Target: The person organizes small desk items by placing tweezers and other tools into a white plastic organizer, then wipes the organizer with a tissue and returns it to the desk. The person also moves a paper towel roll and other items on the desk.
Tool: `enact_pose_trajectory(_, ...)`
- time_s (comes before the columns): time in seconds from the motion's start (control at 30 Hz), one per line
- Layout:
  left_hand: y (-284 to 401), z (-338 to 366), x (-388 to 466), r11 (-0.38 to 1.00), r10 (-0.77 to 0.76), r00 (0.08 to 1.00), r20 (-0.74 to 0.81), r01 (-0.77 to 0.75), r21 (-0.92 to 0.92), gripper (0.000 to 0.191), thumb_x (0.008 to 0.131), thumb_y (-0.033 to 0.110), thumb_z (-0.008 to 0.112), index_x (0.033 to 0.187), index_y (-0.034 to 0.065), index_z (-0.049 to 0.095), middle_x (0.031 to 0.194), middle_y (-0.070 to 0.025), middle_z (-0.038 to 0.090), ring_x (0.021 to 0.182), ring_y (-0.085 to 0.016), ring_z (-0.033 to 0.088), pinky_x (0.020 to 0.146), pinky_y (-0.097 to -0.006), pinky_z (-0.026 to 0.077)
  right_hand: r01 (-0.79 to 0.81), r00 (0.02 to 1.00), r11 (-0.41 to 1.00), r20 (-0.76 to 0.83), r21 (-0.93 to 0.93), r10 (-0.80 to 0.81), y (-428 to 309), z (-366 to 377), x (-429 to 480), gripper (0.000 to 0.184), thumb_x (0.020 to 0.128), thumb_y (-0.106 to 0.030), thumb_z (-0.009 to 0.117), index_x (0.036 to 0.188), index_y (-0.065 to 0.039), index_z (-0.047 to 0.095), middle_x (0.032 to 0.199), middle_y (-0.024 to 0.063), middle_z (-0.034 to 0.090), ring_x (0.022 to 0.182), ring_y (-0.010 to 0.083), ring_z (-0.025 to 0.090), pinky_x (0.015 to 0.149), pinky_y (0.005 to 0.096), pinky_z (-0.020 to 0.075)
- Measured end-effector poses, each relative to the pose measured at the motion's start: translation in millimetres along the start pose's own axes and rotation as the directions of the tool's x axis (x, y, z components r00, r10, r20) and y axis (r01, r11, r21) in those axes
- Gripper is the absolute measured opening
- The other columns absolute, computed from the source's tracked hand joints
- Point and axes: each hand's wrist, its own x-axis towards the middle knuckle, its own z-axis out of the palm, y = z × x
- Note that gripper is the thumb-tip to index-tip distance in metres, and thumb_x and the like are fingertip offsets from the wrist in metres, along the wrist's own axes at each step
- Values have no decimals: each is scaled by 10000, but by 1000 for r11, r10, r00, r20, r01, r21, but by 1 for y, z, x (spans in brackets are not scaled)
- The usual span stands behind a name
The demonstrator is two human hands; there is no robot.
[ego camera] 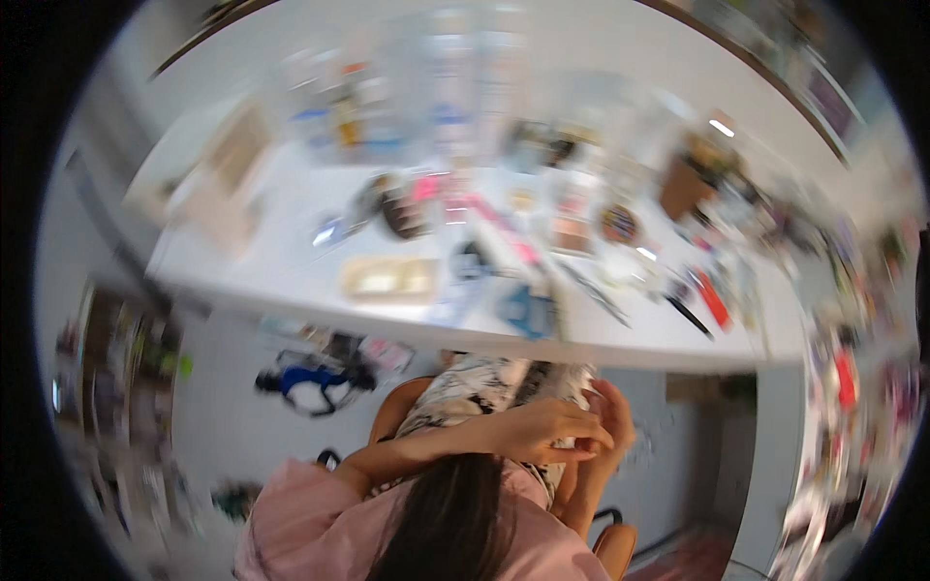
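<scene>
Both my hands are together over my lap, below the front edge of the white table (254,290). My left hand (556,432) reaches across from the left with its fingers curled. It meets my right hand (616,417), whose fingers are bent upward beside it. Whether anything small lies between the fingers cannot be told. Patterned trousers (450,392) show beneath the hands. On the table before me are a blurred blue tool (524,312), a pale yellow tray (389,279), tweezers (596,294) and a red-handled item (712,299).
Blurred bottles (349,120) and tall clear containers stand along the table's back. A brown box (684,185) is at the back right. A round patterned tin (619,223) lies nearer. Blue and black straps (316,381) lie on the floor at left.
</scene>
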Motion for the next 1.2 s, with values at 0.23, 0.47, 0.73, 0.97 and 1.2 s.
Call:
enact_pose_trajectory(0.23, 22, -35, -88, 941, 4, 905, -425, 140, 308, 204, 807, 105, 693, 1001, 54, 661, 939, -97, 654, 854, -285, 620, 753, -391, 491, 39, 874, 994, 486, -100, 15, -10, 46, 8, 195, 867, 45, 586, 1058, 43, 624, 978, 130, 675, 909, 192, 641, 837, 310, 491)
enact_pose_trajectory(0.47, 76, -203, -181, 352, 778, -91, -622, 883, 311, 836, 719, 197, 833, 1362, -24, 346, 1332, -178, 419, 1214, -278, 448, 1018, -398, 368, -158, 690, 987, 712, -28, 131, -36, 90, -7, 205, 875, 38, 585, 1076, 45, 624, 946, 123, 691, 906, 186, 652, 845, 296, 489)
enact_pose_trajectory(0.73, 60, -277, -203, 660, 565, -173, -807, 681, 316, 638, 716, 225, 833, 1192, -64, 521, 1083, -168, 632, 960, -220, 624, 851, -330, 492, -13, 561, 994, 823, 109, -83, -53, 156, -20, 269, 865, 50, 588, 1133, 56, 593, 1111, 163, 633, 1038, 221, 602, 916, 319, 456)
enact_pose_trajectory(0.97, 128, -121, -189, 943, -314, 255, -915, -31, -332, 528, 677, 143, 746, 1123, -79, 571, 997, -95, 655, 882, -151, 625, 780, -264, 500, -80, 672, 969, 731, 232, -120, -70, 205, -23, 411, 815, -180, 719, 1146, 28, 591, 1080, 152, 631, 956, 205, 598, 838, 333, 475)
enact_pose_trajectory(1.2, 103, -70, -215, 652, -442, 382, -811, -484, -583, 587, 828, 127, 576, 1343, -66, 370, 1215, -169, 559, 1051, -219, 600, 878, -326, 508, -396, 611, 881, 791, 257, 44, -50, 197, -32, 291, 895, -192, 651, 1097, 10, 596, 911, 34, 617, 804, 98, 558, 710, 235, 458)
